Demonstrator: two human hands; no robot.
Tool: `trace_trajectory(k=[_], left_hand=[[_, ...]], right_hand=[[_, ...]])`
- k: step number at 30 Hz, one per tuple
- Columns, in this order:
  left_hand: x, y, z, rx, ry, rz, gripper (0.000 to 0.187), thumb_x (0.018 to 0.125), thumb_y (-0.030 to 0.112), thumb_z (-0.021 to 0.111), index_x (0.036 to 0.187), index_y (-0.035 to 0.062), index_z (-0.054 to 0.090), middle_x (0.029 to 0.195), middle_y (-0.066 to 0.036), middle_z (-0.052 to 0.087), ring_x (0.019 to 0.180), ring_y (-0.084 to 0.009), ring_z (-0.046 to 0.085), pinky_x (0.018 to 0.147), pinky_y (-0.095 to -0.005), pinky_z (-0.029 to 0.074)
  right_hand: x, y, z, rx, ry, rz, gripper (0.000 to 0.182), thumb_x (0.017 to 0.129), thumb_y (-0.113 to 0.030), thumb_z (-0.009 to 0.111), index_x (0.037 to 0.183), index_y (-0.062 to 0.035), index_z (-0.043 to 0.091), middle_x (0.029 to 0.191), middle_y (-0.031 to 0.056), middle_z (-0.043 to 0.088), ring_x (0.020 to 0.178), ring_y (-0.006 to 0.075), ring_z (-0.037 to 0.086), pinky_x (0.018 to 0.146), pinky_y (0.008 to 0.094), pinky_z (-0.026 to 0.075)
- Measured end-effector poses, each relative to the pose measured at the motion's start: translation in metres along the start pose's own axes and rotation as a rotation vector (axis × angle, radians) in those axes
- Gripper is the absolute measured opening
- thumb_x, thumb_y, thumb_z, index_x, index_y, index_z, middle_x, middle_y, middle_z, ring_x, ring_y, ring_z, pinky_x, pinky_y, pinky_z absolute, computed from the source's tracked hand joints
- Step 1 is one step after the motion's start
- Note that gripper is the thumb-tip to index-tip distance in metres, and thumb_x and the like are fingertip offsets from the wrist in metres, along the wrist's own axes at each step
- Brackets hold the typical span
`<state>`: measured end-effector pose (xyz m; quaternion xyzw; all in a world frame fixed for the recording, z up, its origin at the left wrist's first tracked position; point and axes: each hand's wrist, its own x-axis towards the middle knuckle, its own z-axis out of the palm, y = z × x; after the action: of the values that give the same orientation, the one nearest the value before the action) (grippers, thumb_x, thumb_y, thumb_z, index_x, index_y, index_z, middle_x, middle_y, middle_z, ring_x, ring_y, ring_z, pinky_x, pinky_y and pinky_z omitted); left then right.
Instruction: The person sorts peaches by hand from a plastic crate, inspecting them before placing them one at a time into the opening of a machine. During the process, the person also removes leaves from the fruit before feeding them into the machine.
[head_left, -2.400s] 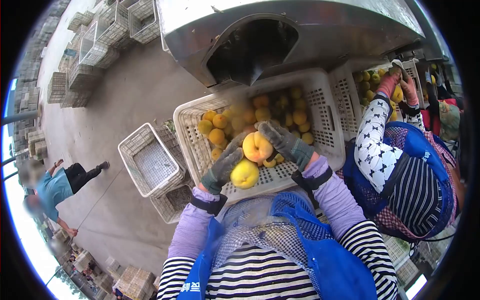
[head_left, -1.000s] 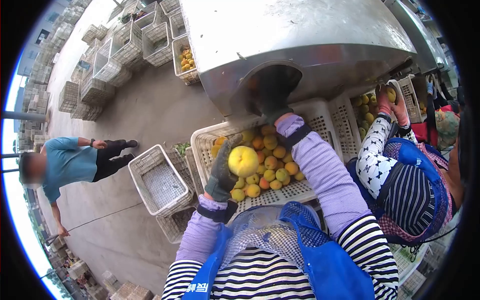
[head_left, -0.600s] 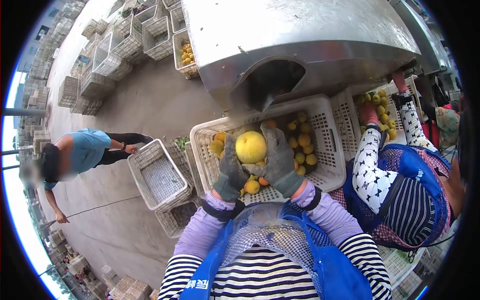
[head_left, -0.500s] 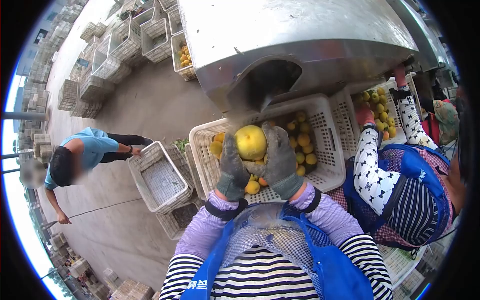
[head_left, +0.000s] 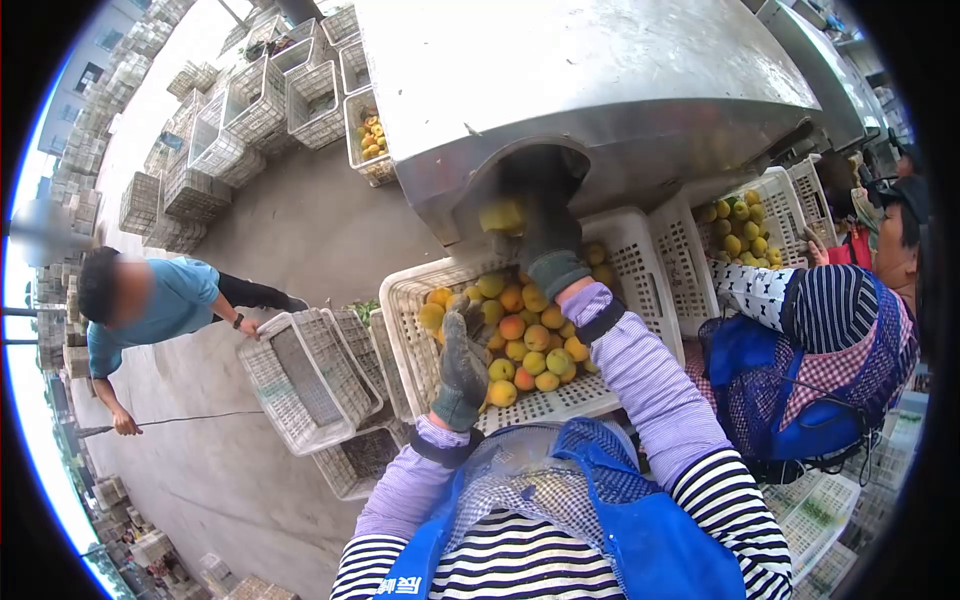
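My left hand [head_left: 463, 365], in a dark grey work glove, is open over the left part of a white plastic crate [head_left: 398, 300], fingers stretched upward beside yellow-orange peaches [head_left: 537, 338]. Reaching forward, my gloved right hand [head_left: 548, 232] is in the dark opening [head_left: 565, 160] of a metal machine [head_left: 640, 110]. Its fingers are blurred and partly lost in the shadow. A blurred yellow peach [head_left: 502, 215] shows right at its left side in the opening; I cannot tell whether the hand grips it. Peaches cover much of the crate's bottom.
At left, a person in a blue shirt [head_left: 170, 300] grasps a white crate [head_left: 305, 375] and holds a cord. Close on my right works another person in a blue vest [head_left: 810, 400], by a crate of peaches [head_left: 740, 230]. Stacked crates [head_left: 255, 95] stand at the back left.
The large peach has left its place between both hands. My right hand has moved forward into the opening; my left has dropped slightly. The person at left has shifted the white crate.
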<state>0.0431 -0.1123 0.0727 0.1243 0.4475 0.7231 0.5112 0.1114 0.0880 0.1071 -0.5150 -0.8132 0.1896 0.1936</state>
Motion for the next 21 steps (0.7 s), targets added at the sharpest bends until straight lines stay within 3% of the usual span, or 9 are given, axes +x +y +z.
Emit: trace_trajectory(k=[3,6,9,11,13,15,17,20,21], left_hand=[[-0.008,0.005,0.002,-0.028,0.034,-0.032,0.05,0.106,0.036,0.039,0.146,0.0066,0.039,0.142,-0.011,0.046,0.13,-0.0223,0.045,0.112,-0.0386,0.034],[-0.005,-0.012,-0.01,-0.018,0.121,-0.102,0.048,0.106,0.033,0.039,0.147,0.008,0.039,0.143,-0.01,0.045,0.131,-0.0226,0.043,0.111,-0.0385,0.034],[0.004,-0.043,-0.03,0.304,0.075,0.081,0.045,0.102,0.021,0.048,0.145,0.0069,0.041,0.146,-0.01,0.043,0.133,-0.023,0.043,0.111,-0.0378,0.035],[0.04,-0.077,-0.052,0.38,0.125,0.037,0.06,0.1,0.036,0.054,0.148,0.006,0.035,0.143,-0.012,0.044,0.128,-0.0245,0.047,0.103,-0.0382,0.041],[0.076,-0.109,-0.086,0.935,0.128,-0.047,0.051,0.096,0.026,0.056,0.142,0.0086,0.044,0.139,-0.017,0.049,0.127,-0.0286,0.049,0.103,-0.0402,0.042],[0.096,-0.13,-0.091,1.424,0.103,-0.12,0.049,0.092,0.026,0.059,0.138,0.0113,0.048,0.132,-0.021,0.055,0.124,-0.0329,0.052,0.101,-0.0435,0.044],[0.105,-0.151,-0.078,1.866,0.044,-0.186,0.054,0.088,0.034,0.063,0.136,0.0139,0.048,0.122,-0.023,0.06,0.118,-0.0371,0.056,0.097,-0.0482,0.046],[0.123,-0.211,-0.1,1.574,0.303,-0.372,0.057,0.085,0.042,0.064,0.134,0.0168,0.047,0.119,-0.025,0.059,0.111,-0.0432,0.057,0.091,-0.0527,0.047],[0.133,-0.221,-0.101,1.628,0.365,-0.452,0.058,0.085,0.04,0.064,0.134,0.0145,0.045,0.117,-0.024,0.059,0.105,-0.0448,0.059,0.087,-0.0531,0.048]], right_hand=[[0.008,-0.004,0.003,0.188,0.151,-0.118,0.074,0.064,-0.038,0.088,0.124,-0.0074,0.056,0.114,0.017,0.061,0.103,0.0359,0.061,0.087,0.0481,0.05],[0.03,-0.003,0.021,0.075,0.365,-0.248,0.065,0.065,-0.039,0.088,0.117,-0.0116,0.061,0.111,0.0152,0.062,0.102,0.0341,0.061,0.088,0.0478,0.049],[0.045,0.002,0.011,0.195,0.347,-0.201,0.054,0.069,-0.039,0.087,0.109,-0.0129,0.064,0.101,0.013,0.064,0.094,0.032,0.063,0.084,0.046,0.05],[0.022,0.014,-0.003,0.412,0.269,-0.097,0.046,0.074,-0.036,0.084,0.107,-0.0093,0.064,0.094,0.0122,0.066,0.088,0.0312,0.065,0.081,0.0437,0.051],[-0.012,0.044,0.002,0.481,0.259,-0.062,0.035,0.084,-0.028,0.077,0.106,-0.004,0.062,0.085,0.0118,0.068,0.081,0.0293,0.068,0.076,0.0398,0.053],[-0.042,0.117,0.068,0.192,-0.022,0.029,0.032,0.089,-0.026,0.07,0.109,-0.0035,0.061,0.094,0.0128,0.07,0.092,0.0285,0.069,0.08,0.04,0.053],[-0.066,0.145,0.099,0.231,-0.505,0.308,0.039,0.091,-0.028,0.066,0.12,-0.0033,0.057,0.116,0.0157,0.066,0.108,0.0289,0.065,0.092,0.0406,0.051],[-0.096,0.201,0.228,-0.173,-0.436,0.052,0.056,0.089,-0.031,0.067,0.133,-0.0018,0.048,0.138,0.019,0.052,0.125,0.0323,0.053,0.103,0.0403,0.045],[-0.097,0.201,0.238,-0.129,-0.473,0.132,0.061,0.088,-0.032,0.069,0.135,-0.0015,0.046,0.14,0.0198,0.049,0.128,0.0334,0.05,0.105,0.0404,0.043]])
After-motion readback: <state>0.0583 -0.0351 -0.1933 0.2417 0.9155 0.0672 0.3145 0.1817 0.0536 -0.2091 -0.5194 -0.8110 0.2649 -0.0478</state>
